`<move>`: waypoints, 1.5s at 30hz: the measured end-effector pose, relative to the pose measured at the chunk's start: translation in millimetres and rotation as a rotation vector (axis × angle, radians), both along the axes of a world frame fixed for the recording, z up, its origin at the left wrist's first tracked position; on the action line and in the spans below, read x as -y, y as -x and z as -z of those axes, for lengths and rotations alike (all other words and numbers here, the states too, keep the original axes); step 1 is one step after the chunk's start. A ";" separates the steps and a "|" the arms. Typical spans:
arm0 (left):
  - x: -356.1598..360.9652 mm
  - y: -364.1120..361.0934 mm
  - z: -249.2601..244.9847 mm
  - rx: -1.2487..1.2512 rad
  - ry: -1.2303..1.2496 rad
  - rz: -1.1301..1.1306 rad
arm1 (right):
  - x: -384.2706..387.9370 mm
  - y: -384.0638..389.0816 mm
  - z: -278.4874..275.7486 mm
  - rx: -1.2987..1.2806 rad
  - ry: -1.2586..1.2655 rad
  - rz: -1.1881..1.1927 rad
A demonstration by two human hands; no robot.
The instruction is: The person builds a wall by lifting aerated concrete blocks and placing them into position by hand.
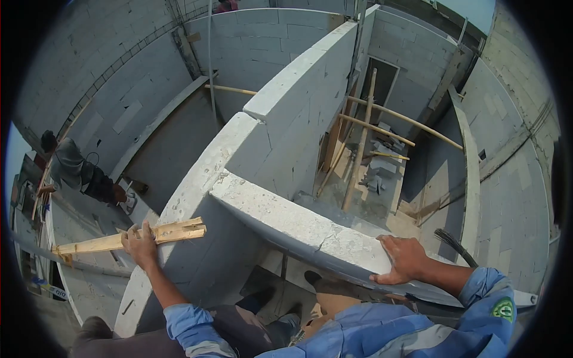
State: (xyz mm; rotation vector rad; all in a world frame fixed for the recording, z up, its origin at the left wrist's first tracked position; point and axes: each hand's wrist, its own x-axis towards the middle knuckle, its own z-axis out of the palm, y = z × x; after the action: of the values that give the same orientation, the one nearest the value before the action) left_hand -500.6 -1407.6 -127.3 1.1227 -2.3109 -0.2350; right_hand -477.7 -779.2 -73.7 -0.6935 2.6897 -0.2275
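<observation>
A worker in blue sleeves (186,322) leans over a junction of pale block walls, the left hand (141,246) curled around a wooden strip (176,230) about midway along its length. The strip's long axis runs crosswise over the top of the long wall (194,182), one end pointing left over the neighbouring room and slightly toward the worker, the other, split and ragged, pointing right and reaching about the wall's right edge; whether the wood rests on the masonry or is held just above it is hard to tell from this angle. The right hand (404,259) holds no tool and lies flat on the cross wall (286,209), thumb spread wide from the fingers, the thumb at the near edge and the fingertips toward the far one. Just beside the right forearm, a bundle of dark bristles (456,246) sticks up. Open room drops away on both sides of the long wall, and the cross wall's top lies bare between the junction and the right hand. Beyond it, bamboo poles (360,143) span a room with loose blocks (382,167) below, while at far left a co-worker (74,167) bends forward, well apart from the strip.
</observation>
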 end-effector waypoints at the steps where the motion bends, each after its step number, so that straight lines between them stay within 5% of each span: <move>1: 2.8 3.0 1.5 0.015 -0.019 -0.035 | 1.2 -0.5 1.1 0.023 -0.019 0.035; 8: 22.0 8.1 11.4 -0.042 0.087 0.050 | 1.6 1.8 21.5 -0.083 0.139 0.024; 11: -20.6 10.4 -2.5 -0.435 0.368 0.026 | 5.1 3.6 20.8 -0.087 0.140 0.028; 15: -238.2 18.4 -40.6 -0.707 -0.073 0.639 | 9.3 -2.9 15.6 -0.050 0.138 0.066; 18: -388.3 9.5 -50.0 -0.375 -0.253 1.328 | 7.1 -28.6 21.0 -0.121 0.209 0.176; 20: -451.1 2.2 -42.8 -0.146 -0.130 1.496 | 2.7 -58.6 23.8 -0.631 0.252 0.125; 21: -472.4 1.5 -33.7 -0.090 -0.069 1.568 | -7.4 -77.2 14.2 -0.637 0.242 0.127; 25: -511.4 -9.6 -18.7 0.314 0.061 1.539 | -99.2 -160.3 -49.1 -0.511 0.570 0.326; 34: -513.0 -11.4 -25.8 0.276 -0.077 1.424 | -316.8 -308.8 -26.4 -0.904 0.379 1.365; 39: -513.5 -14.4 -27.2 0.257 -0.311 1.363 | -383.5 -340.2 8.4 -0.902 0.220 1.404; 41: -526.3 -21.9 -24.7 -0.061 -0.242 1.384 | -399.3 -344.3 28.6 -0.913 0.156 1.357; 45: -636.5 -89.8 -63.8 -0.219 -0.239 1.589 | -406.4 -340.8 61.4 -1.023 0.000 1.185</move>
State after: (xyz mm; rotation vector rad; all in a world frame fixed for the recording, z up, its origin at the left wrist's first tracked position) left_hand -410.9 -771.1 -63.5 -0.8588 -2.4266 -1.1091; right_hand -137.0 -372.8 -135.1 1.2274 3.6658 -0.1588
